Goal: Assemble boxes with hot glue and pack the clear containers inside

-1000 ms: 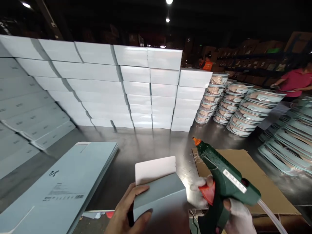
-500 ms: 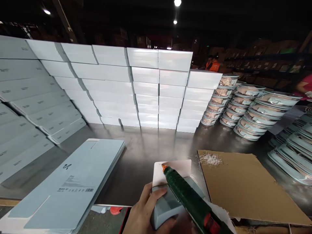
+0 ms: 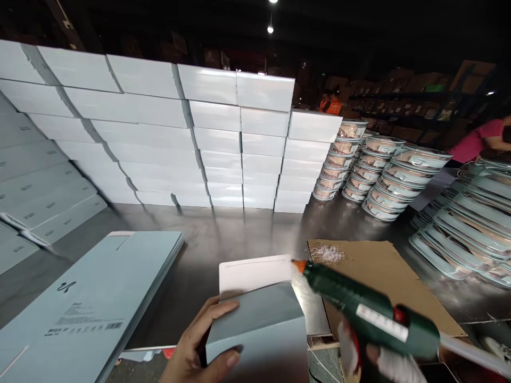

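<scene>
Scanning left to right across a steel bench in a dim warehouse.
Surface: brushed metal table (image 3: 239, 239), glossy, mirroring the stacks behind it.
Far left: slanted rows of pale blue cartons (image 3: 35, 186), each with a small dark mark too small to read.
Flat stock: pile of unfolded pale blue carton blanks (image 3: 99, 298) at the near left edge; top sheet carries a brush-style logo, several lines of fine print and a barcode, none legible.
Back wall: stacked white boxes (image 3: 215, 143) in stepped columns, no print visible.
Left hand (image 3: 199, 346): bare, thumb on the top face and fingers curled under the near end, gripping the grey-blue box.
Grey-blue box (image 3: 259, 327): held at bottom centre, its white flap (image 3: 255, 274) standing open on the far side.
Glue gun (image 3: 367, 316): green body, orange nozzle just beside the flap's right corner; white label strip on the side, text unreadable.
Right hand (image 3: 383, 361): white glove, fingers closed round the gun's grip by the red trigger.
Cardboard sheet (image 3: 383, 282): lies right of the box, with a clump of white glue strings at its far corner.
Right: stacks of round lidded trays (image 3: 379, 175).
Room: dark, ceiling lamps, shelving with cartons; a person in a pink top (image 3: 479, 141) at far right.
</scene>
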The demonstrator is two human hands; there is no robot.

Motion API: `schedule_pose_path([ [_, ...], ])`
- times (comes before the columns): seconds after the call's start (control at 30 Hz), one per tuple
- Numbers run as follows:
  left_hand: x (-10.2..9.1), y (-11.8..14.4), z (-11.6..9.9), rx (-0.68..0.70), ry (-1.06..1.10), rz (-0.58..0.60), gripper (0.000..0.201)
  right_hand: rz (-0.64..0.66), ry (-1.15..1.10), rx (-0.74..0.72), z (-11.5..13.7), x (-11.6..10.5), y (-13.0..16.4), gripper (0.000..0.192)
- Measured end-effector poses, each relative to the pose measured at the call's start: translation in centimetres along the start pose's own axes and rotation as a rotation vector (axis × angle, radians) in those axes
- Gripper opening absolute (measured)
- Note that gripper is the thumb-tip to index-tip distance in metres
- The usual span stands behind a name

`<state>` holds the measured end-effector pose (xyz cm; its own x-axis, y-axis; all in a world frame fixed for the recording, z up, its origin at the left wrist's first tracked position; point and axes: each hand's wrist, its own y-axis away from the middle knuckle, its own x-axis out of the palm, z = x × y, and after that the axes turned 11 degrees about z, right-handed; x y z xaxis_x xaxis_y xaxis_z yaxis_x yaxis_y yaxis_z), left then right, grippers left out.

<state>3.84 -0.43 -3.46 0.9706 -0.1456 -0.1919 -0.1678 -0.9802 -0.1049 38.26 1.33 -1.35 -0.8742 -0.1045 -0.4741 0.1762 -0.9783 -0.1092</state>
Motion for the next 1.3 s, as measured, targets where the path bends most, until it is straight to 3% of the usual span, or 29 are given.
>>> schedule_pose_path([
  [0.1, 0.0, 0.1, -0.6, -0.038, 0.122, 0.006, 0.051, -0.036, -0.519, 0.241, -0.7, -1.2, -2.2, 0.046],
  [0.17, 0.0, 0.2, -0.8, -0.038, 0.097, 0.029, 0.051, -0.082, -0.709, 0.452, -1.5, -2.2, -3.6, 0.041],
  [0.33, -0.3, 0.6, -0.3, -0.035, -0.015, 0.045, 0.05, -0.106, -0.47, 0.673, -2.2, -5.1, -3.9, 0.027],
  [0.4, -0.3, 0.8, 0.2, -0.055, -0.023, 0.05, 0.051, -0.129, -0.358, 0.561, -0.9, -4.5, -3.0, 0.026],
  [0.47, 0.0, 1.0, 0.7, -0.074, -0.027, 0.039, 0.052, -0.02, -0.296, 0.303, 1.0, -2.1, -2.1, 0.067],
  [0.5, 0.3, 1.1, 0.9, -0.08, -0.031, 0.029, 0.053, 0.103, -0.306, 0.164, 1.8, -0.5, -1.9, 0.092],
  [0.57, 1.0, 1.2, 1.2, -0.076, -0.03, 0.006, 0.053, 0.338, -0.411, -0.014, 3.1, 2.8, -1.6, 0.116],
  [0.67, 2.0, 1.1, 1.2, -0.011, 0.114, -0.016, 0.047, 0.436, -0.495, -0.139, 3.2, 5.9, -1.5, 0.104],
  [0.77, 2.2, 0.6, 0.8, 0.116, 0.317, -0.019, 0.043, 0.495, -0.305, -0.285, 2.7, 6.2, -1.7, 0.094],
  [0.83, 1.5, 0.1, 0.4, 0.177, 0.253, 0.081, 0.047, 0.543, -0.114, -0.409, 2.8, 5.5, -2.0, 0.097],
  [0.9, 0.3, -0.4, -0.2, 0.205, 0.086, 0.27, 0.04, 0.565, 0.021, -0.513, 3.2, 4.9, -2.5, 0.094],
  [1.0, -1.1, -1.0, -1.3, 0.198, -0.047, 0.48, 0.023, 0.632, 0.069, -0.566, 4.0, 4.2, -3.3, 0.077],
  [1.17, -2.2, -1.2, -1.6, 0.16, 0.016, 0.545, 0.02, 0.697, 0.032, -0.554, 4.2, 3.4, -3.9, 0.07],
  [1.23, -2.9, -1.2, -1.1, 0.148, 0.044, 0.439, 0.021, 0.659, -0.06, -0.439, 3.9, 3.0, -3.6, 0.071],
  [1.3, -3.3, -1.2, -0.5, 0.082, 0.121, 0.117, 0.024, 0.559, -0.28, -0.27, 3.5, 2.8, -3.1, 0.071],
])
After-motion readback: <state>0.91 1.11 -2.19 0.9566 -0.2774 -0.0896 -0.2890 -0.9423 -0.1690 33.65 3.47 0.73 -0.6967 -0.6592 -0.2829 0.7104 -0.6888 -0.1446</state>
